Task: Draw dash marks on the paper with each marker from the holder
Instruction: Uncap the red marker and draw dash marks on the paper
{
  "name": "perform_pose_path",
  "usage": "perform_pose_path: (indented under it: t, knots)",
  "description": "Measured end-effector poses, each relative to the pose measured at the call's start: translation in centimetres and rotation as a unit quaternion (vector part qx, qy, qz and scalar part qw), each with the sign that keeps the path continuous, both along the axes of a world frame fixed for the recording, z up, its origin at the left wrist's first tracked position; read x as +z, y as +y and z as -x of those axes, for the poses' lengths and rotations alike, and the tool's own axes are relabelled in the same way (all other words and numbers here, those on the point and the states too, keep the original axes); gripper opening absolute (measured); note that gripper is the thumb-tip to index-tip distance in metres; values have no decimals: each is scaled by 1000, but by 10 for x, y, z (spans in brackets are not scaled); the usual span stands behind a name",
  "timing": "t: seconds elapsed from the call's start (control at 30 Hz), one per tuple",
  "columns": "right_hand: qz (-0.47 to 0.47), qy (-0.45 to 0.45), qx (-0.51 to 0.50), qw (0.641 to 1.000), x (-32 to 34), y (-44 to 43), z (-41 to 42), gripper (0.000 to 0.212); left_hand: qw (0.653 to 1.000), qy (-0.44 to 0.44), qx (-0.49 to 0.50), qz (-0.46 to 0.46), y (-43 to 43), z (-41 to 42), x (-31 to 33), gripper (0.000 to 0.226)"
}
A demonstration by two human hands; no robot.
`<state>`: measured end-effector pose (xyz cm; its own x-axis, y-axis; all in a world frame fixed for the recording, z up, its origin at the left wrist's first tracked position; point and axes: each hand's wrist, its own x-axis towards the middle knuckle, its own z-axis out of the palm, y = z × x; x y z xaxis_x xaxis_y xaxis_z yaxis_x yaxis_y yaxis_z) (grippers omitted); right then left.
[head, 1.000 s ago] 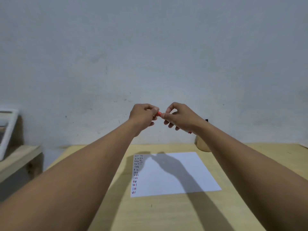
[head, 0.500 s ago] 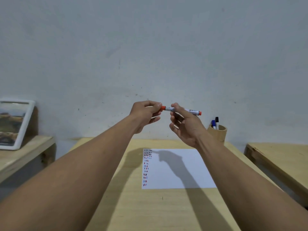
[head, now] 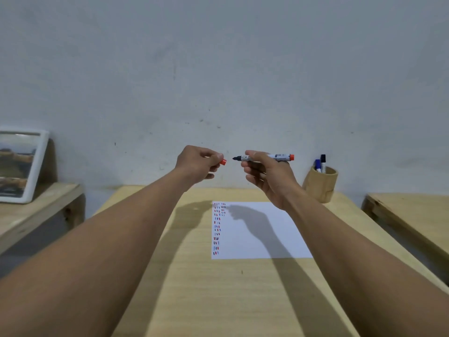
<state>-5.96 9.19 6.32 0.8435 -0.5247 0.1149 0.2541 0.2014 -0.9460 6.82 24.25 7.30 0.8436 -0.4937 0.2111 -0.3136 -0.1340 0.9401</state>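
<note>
My right hand (head: 267,177) holds a white marker with a red end (head: 279,156) level above the table, its dark tip bare and pointing left. My left hand (head: 198,164) pinches the marker's red cap (head: 223,162) a short gap away from the tip. Below lies a white paper (head: 262,237) with columns of red, blue and black dash marks down its left edge. A round wooden holder (head: 320,184) stands at the paper's far right corner with a blue marker (head: 317,164) and a black marker (head: 323,160) upright in it.
The paper lies on a light wooden table (head: 218,300) against a grey wall. A lower wooden bench (head: 36,210) on the left carries a framed picture (head: 20,164). Another wooden surface (head: 413,215) sits to the right, across a gap.
The cap has come off the marker. My left hand drew it leftward while my right hand kept the marker's body. The view has also shifted so the holder and side benches show.
</note>
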Motion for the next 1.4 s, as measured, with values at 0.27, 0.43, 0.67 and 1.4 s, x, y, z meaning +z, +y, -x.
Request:
perform_pose_path:
  t: [0.27,0.43,0.67,1.4]
  knots:
    - [98,72,-42,992,-27,8,-16,9,979,-104,100,-147,10,-14,-57,15]
    - [117,93,-39,988,-41,10,-26,8,970,-102,122,-183,14,-18,-95,20]
    - [142,113,-29,983,-64,10,-36,5,947,-132,148,-252,7,-18,-121,28]
    - [317,219,-153,910,-124,9,-55,33,842,-185,56,-503,27,9,-148,61]
